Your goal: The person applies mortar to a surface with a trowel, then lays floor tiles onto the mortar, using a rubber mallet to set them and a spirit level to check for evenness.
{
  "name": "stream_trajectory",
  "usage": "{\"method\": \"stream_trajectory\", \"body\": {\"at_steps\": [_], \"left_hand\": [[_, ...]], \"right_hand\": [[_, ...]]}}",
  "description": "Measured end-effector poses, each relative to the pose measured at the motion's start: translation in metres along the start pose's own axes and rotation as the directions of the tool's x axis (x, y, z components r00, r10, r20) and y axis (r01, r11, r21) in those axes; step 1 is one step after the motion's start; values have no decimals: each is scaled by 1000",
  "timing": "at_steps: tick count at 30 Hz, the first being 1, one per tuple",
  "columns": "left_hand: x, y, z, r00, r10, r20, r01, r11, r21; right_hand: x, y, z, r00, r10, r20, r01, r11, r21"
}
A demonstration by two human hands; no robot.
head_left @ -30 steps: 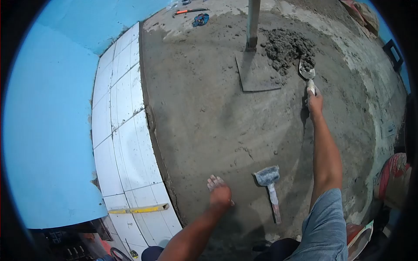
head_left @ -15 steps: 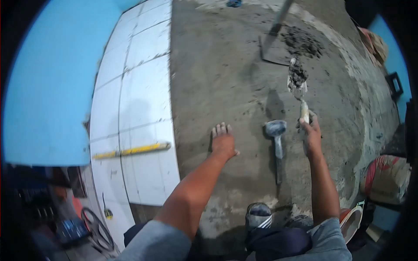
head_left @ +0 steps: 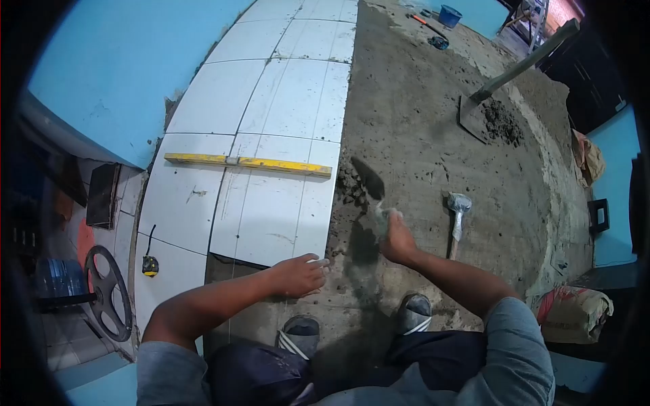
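Note:
My right hand (head_left: 399,238) grips a trowel (head_left: 367,177), its dark blade pointing away from me beside the tiles' right edge. Clumps of wet mortar (head_left: 348,191) lie between the blade and that edge. My left hand (head_left: 301,275), fingers apart and slightly bent, holds nothing and is near the front right corner of the closest white tile (head_left: 271,230). Across the tiles rests a yellow spirit level (head_left: 284,166). A mallet (head_left: 458,204) with a pale, smeared head lies on the grey mortar bed (head_left: 420,149), right of my right hand.
A hoe (head_left: 472,118) stands by a mortar heap (head_left: 502,125) at the back right. A tape measure (head_left: 150,265) is on the left tile. Further off are a blue bucket (head_left: 449,16) and a red-handled tool (head_left: 428,26). A paper sack (head_left: 575,315) sits at the right.
My right hand has brought the trowel left to the tile edge, and its mortar load is off the blade. My left hand has lifted from the bed toward the tile corner. The view has turned.

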State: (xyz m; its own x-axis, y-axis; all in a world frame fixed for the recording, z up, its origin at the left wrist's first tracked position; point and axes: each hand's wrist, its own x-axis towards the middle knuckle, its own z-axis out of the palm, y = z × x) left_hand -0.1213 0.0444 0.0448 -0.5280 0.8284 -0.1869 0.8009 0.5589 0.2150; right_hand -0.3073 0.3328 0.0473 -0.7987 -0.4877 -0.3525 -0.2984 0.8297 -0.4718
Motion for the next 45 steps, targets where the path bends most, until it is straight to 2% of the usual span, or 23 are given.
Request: {"method": "stream_trajectory", "body": {"at_steps": [1, 3, 4, 7, 9, 12, 14, 16, 18, 19, 21, 24, 27, 28, 30, 31, 32, 35, 36, 39, 42, 45], "left_hand": [[-7, 3, 5, 997, -47, -65, 45, 998, -32], [-13, 6, 20, 972, -138, -189, 119, 987, -112], [-10, 9, 28, 966, -162, -203, 134, 981, -142], [8, 15, 31, 952, -203, -229, 162, 970, -183], [14, 21, 26, 946, -212, -244, 177, 972, -157], [19, 16, 22, 970, -236, -66, 227, 967, -118], [22, 12, 36, 964, -254, -78, 239, 957, -166], [24, 8, 40, 964, -261, -59, 247, 952, -182], [27, 6, 33, 968, -252, -8, 247, 955, -164], [28, 4, 29, 967, -253, -10, 247, 951, -185], [26, 1, 24, 966, -258, -5, 250, 941, -227], [25, -2, 27, 964, -250, -91, 226, 950, -216], [31, -5, 35, 952, -281, -123, 240, 932, -272], [32, -4, 35, 952, -292, -89, 257, 925, -280], [32, -3, 33, 948, -316, -24, 296, 910, -291], [31, -3, 34, 950, -307, -66, 277, 919, -281], [31, -4, 35, 948, -298, -110, 260, 927, -270], [31, -5, 37, 939, -300, -166, 249, 930, -270], [32, -4, 37, 937, -305, -172, 251, 927, -278], [31, -4, 34, 942, -297, -155, 253, 934, -253], [30, -6, 32, 953, -263, -148, 228, 949, -219], [32, -7, 36, 958, -254, -134, 223, 952, -208]], "right_hand": [[-1, -3, 4, 999, 4, -36, -5, 999, -42], [0, 5, 4, 999, 17, 48, -11, 992, -123], [2, 7, 0, 996, 25, 88, -10, 987, -161], [3, 4, -9, 999, 37, 17, -34, 989, -146], [-2, -12, -7, 983, 110, -147, -109, 994, 12], [0, -23, 17, 890, 293, -349, -158, 917, 366], [14, -21, 41, 798, 440, -412, -104, 774, 625], [23, -24, 66, 699, 597, -393, 3, 548, 837], [17, -46, 93, 738, 478, -476, -91, 770, 631], [18, -52, 106, 875, 400, -274, -161, 771, 616], [4, -88, 97, 941, 301, -154, -74, 628, 774], [6, -71, 104, 891, 381, -246, 0, 543, 840], [2, -81, 115, 767, 496, -406, 1, 633, 774], [-4, -85, 114, 846, 429, -316, -123, 735, 667], [-13, -93, 103, 900, 349, -261, -148, 809, 569], [-15, -98, 95, 924, 306, -229, -151, 843, 517], [-17, -97, 83, 920, 342, -191, -216, 849, 482], [-23, -98, 87, 812, 423, -402, -248, 874, 418], [-23, -100, 90, 788, 310, -532, -114, 922, 369], [-19, -95, 80, 899, 321, -298, -188, 898, 399], [-1, -84, 91, 694, 465, -550, 90, 701, 707], [5, -77, 95, 845, 423, -328, -79, 705, 704]]}}
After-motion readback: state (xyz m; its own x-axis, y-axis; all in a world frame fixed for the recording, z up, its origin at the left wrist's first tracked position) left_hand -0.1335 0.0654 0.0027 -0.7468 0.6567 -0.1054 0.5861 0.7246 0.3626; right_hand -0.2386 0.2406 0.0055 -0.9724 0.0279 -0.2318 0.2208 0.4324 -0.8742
